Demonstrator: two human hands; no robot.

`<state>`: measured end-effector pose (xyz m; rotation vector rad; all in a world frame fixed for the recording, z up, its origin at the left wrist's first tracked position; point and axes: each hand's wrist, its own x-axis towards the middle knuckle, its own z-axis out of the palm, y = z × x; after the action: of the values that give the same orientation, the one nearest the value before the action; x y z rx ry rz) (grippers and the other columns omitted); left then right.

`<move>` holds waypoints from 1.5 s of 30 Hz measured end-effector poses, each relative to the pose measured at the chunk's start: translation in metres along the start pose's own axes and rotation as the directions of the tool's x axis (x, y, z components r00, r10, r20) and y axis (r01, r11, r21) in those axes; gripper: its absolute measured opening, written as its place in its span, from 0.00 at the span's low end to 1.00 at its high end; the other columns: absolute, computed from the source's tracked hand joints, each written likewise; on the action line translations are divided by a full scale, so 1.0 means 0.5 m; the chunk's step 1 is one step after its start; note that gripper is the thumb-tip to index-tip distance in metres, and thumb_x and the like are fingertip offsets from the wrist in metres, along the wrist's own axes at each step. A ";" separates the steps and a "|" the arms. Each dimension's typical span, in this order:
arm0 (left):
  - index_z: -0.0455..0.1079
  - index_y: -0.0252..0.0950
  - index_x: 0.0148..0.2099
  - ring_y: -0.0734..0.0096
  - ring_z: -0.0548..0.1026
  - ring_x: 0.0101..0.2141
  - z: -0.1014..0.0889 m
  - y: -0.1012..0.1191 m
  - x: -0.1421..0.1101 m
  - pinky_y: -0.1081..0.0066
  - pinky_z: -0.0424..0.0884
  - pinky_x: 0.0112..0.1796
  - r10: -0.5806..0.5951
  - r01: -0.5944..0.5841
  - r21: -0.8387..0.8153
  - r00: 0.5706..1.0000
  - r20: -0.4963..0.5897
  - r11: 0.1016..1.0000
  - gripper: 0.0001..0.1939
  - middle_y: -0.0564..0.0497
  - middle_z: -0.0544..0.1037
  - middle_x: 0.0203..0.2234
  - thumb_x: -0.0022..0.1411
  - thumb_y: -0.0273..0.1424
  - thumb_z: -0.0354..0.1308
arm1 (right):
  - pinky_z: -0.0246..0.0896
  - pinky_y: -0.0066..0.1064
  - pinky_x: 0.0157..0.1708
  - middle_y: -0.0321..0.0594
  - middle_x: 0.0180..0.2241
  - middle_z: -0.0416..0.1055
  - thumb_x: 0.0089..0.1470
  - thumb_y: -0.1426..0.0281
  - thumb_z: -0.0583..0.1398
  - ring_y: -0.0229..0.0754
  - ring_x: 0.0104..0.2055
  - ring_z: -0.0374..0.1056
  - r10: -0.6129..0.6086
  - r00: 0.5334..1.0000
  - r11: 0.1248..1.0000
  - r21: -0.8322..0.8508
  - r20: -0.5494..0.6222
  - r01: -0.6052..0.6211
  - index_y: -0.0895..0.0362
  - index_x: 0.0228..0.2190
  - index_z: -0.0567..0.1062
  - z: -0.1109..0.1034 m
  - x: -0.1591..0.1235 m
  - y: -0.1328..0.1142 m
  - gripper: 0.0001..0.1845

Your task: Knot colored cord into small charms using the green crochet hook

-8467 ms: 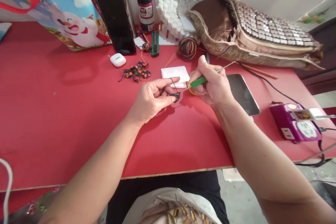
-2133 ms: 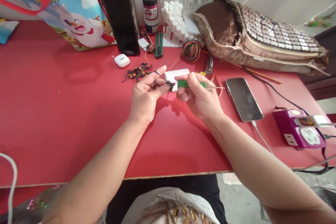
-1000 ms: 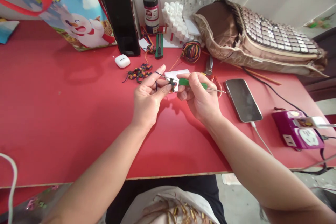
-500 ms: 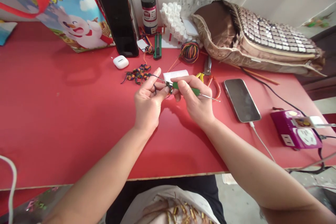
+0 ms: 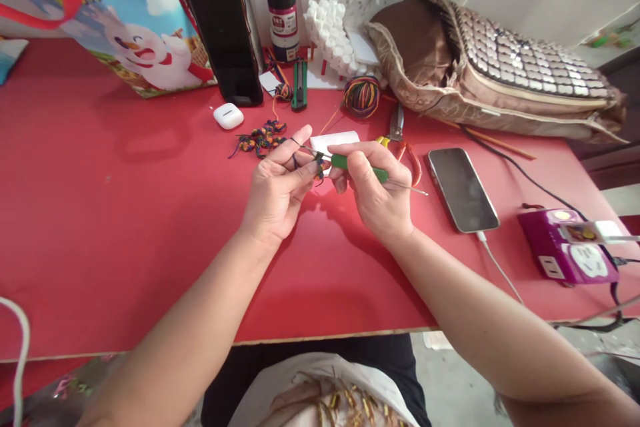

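Observation:
My left hand [image 5: 278,185] pinches a small multicoloured crocheted piece [image 5: 319,165] between thumb and fingers, with dark thread looped over the raised forefinger. My right hand [image 5: 378,193] is closed round a green-handled crochet hook [image 5: 361,167], whose metal tip meets the piece. The two hands touch above the red table [image 5: 125,213]. Behind them lie a small white pad [image 5: 333,141], a heap of finished multicoloured pieces [image 5: 261,137] and a ball of multicoloured thread [image 5: 363,95].
A phone [image 5: 463,189] on a charging cable lies to the right, beside a purple power strip [image 5: 570,255]. Pliers [image 5: 397,125], a white earbud case [image 5: 228,115], a dark upright phone [image 5: 225,37], a jar [image 5: 281,13], a printed bag [image 5: 115,13] and a brown cushion [image 5: 495,73] line the back.
Both hands have stayed together at the table's middle, shifting slightly. The hook has tilted so that its free end points lower to the right, and my left forefinger has lifted with the thread.

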<state>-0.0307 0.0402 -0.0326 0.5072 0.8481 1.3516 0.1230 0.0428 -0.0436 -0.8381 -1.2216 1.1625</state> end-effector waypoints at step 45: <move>0.84 0.40 0.55 0.76 0.78 0.30 -0.020 -0.002 0.008 0.72 0.78 0.40 0.241 -0.250 0.189 0.968 0.068 0.950 0.26 0.59 0.77 0.26 0.53 0.19 0.76 | 0.69 0.32 0.29 0.35 0.28 0.78 0.64 0.52 0.71 0.35 0.26 0.69 -0.056 0.995 0.998 0.045 0.084 0.052 0.52 0.41 0.88 -0.019 0.009 0.005 0.17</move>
<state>-0.0378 0.0423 -0.0407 0.8166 0.9087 1.4844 0.1317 0.0486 -0.0466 -0.7250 -1.2773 1.1870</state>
